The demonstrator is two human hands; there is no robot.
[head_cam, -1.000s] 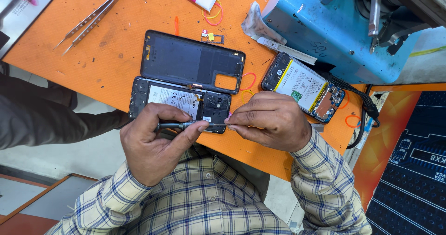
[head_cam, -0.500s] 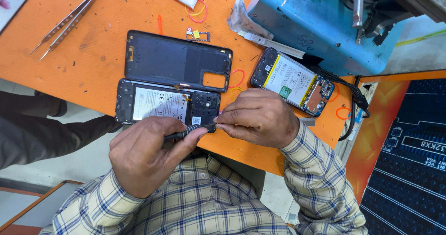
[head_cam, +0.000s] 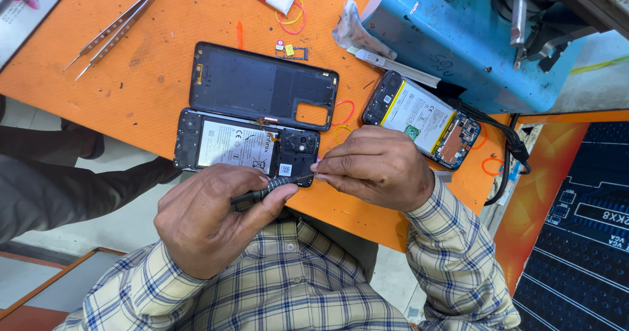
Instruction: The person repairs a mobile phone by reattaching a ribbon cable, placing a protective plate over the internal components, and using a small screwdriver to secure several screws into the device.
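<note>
Back cover's off; my left hand [head_cam: 209, 223] grips the slim black screwdriver [head_cam: 272, 188], right hand [head_cam: 380, 167] pinches its tip at the opened black phone's [head_cam: 246, 147] 4 o'clock corner, board still in.

Left hand [head_cam: 209, 223] sat low in the view, back of the hand up, fingers curled closed in a pinch with the thumb pressed forward toward the right. Right hand [head_cam: 377, 167] lay just beside it, knuckles up, fingers bunched, thumb and forefinger [head_cam: 327, 167] tips brought together in a fine pinch pointing left. The two hands' fingertips nearly met at centre. Both forearms ran up from the bottom edge in checked sleeves, cuffs at the wrists, angled inward toward each other.
</note>
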